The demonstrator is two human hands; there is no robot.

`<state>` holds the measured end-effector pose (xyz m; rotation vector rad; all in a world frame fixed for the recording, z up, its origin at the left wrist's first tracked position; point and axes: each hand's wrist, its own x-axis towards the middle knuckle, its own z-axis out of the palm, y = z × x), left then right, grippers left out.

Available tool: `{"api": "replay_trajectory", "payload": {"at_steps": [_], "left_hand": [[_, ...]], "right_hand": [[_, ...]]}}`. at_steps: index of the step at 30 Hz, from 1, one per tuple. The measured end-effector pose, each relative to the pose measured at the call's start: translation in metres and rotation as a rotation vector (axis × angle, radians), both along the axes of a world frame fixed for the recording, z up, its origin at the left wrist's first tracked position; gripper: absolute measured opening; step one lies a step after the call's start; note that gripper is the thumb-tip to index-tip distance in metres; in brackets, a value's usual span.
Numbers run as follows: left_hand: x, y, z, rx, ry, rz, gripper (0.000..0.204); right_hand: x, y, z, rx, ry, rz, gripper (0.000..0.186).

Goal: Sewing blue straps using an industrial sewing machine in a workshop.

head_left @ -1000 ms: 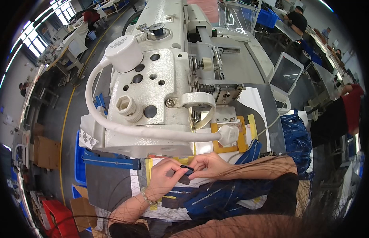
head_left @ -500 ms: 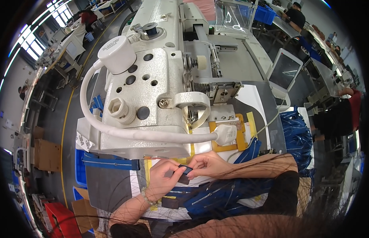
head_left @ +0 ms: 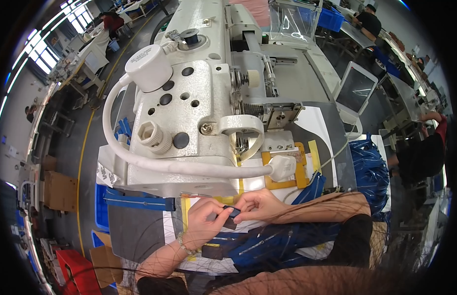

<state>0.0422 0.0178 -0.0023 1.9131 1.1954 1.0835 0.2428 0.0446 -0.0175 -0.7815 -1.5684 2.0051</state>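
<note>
Just in front of a white industrial sewing machine point(head_left: 199, 110), my two hands meet over a small dark blue strip point(head_left: 232, 210), perhaps fabric or a zipper end. My left hand point(head_left: 203, 221), with a beaded bracelet at the wrist, pinches its left side. My right hand point(head_left: 260, 206) grips the other side between thumb and fingers. A small dark brown patch point(head_left: 230, 224) shows just below the fingertips; whether it is attached to the strip I cannot tell. Nearer me lie blue zippers point(head_left: 265, 241) and another dark brown patch point(head_left: 212, 252).
A yellow frame point(head_left: 301, 169) sits under the machine's head at right. One blue zipper strip point(head_left: 140, 200) lies left of my hands. A heap of blue zippers point(head_left: 368, 164) hangs at the right edge, near a tablet-like screen point(head_left: 357, 88). Cardboard boxes point(head_left: 60, 191) stand at left.
The blue strip between my fingers looks more bent now, and my right fingers have shifted slightly over it. The whole view has moved a little; both hands stay in place.
</note>
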Motion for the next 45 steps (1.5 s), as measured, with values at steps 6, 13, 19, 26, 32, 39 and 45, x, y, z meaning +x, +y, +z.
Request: {"api": "replay_trajectory", "payload": {"at_steps": [6, 13, 19, 26, 32, 39, 45], "left_hand": [[-0.001, 0.002, 0.0, 0.019, 0.015, 0.028, 0.017], [0.001, 0.003, -0.002, 0.068, -0.031, 0.017, 0.018], [0.003, 0.003, -0.005, 0.198, 0.001, -0.007, 0.018], [0.003, 0.002, -0.001, 0.144, 0.044, 0.004, 0.019], [0.002, 0.0, 0.002, 0.041, 0.038, 0.008, 0.017], [-0.004, 0.0, 0.005, -0.095, 0.061, -0.01, 0.021], [-0.014, 0.004, 0.004, -0.395, 0.101, -0.077, 0.021]], "right_hand": [[-0.003, -0.001, -0.004, -0.024, 0.093, -0.023, 0.018], [-0.003, -0.001, -0.003, -0.027, 0.095, -0.037, 0.016], [-0.002, -0.001, 0.0, -0.012, 0.055, -0.034, 0.016], [-0.002, -0.001, 0.0, 0.014, 0.053, -0.024, 0.014], [-0.002, 0.0, -0.002, 0.003, 0.056, -0.025, 0.013], [-0.002, 0.0, -0.004, -0.084, 0.11, -0.028, 0.011], [-0.003, 0.0, -0.003, -0.139, 0.129, -0.041, 0.009]]}}
